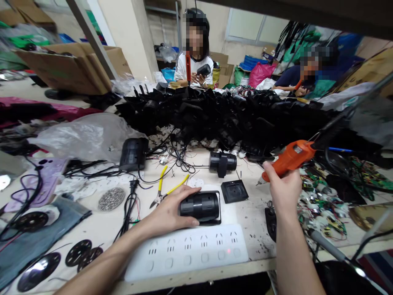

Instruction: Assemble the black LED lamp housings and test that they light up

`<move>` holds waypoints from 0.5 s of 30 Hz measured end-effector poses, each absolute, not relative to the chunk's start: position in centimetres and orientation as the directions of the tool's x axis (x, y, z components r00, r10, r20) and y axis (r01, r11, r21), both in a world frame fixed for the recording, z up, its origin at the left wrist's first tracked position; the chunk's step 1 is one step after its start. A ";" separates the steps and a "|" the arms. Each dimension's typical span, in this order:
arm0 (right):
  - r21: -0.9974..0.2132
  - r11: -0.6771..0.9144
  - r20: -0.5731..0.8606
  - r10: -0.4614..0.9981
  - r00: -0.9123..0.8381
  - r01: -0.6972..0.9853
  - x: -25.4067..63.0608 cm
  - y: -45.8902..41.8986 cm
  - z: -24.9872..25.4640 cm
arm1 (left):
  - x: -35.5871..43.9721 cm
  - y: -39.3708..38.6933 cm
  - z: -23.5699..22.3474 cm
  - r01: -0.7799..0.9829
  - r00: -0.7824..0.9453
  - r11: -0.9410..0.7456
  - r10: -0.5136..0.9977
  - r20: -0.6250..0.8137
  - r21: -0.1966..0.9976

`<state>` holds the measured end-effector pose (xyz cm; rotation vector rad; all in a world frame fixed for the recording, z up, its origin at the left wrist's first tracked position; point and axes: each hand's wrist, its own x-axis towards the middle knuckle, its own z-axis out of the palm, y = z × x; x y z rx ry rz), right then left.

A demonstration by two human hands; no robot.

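My left hand [170,211] is wrapped round the left end of a black cylindrical housing [201,206] that lies on its side on the white bench [254,213]. My right hand [284,190] grips an orange electric screwdriver [291,157], held above the bench with its tip pointing down and to the left. A black square plate [234,191] lies between the two hands. Another black cylinder part [222,163] stands behind it.
A white power strip [187,252] lies at the front edge. Yellow-handled cutters [162,189] and tangled wires sit left of the housing. A heap of black plastic parts [233,116] crosses the bench. Circuit boards [325,205] lie at right. Two people work behind the heap.
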<state>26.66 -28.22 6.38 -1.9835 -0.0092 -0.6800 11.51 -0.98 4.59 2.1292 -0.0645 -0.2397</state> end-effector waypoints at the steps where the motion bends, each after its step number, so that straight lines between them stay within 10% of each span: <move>1: -0.808 -0.510 0.489 -0.303 0.818 0.294 26.3 -27.8 6.6 | 11.5 -1.0 4.6 0.050 0.980 -0.546 -0.133 -0.146 0.836; 5: -0.856 -0.374 0.468 -0.274 0.840 0.356 24.0 -26.0 8.2 | 11.7 -1.5 4.8 0.006 0.990 -0.597 -0.107 -0.087 0.802; 11: -0.952 0.125 0.301 0.241 0.923 0.278 20.8 -23.8 9.4 | 11.8 -2.1 5.1 -0.036 0.986 -0.633 -0.149 -0.076 0.774; 15: -0.950 0.203 0.294 0.335 0.895 0.236 18.9 -22.6 11.2 | 11.3 -2.3 5.6 -0.019 0.982 -0.622 -0.160 -0.103 0.783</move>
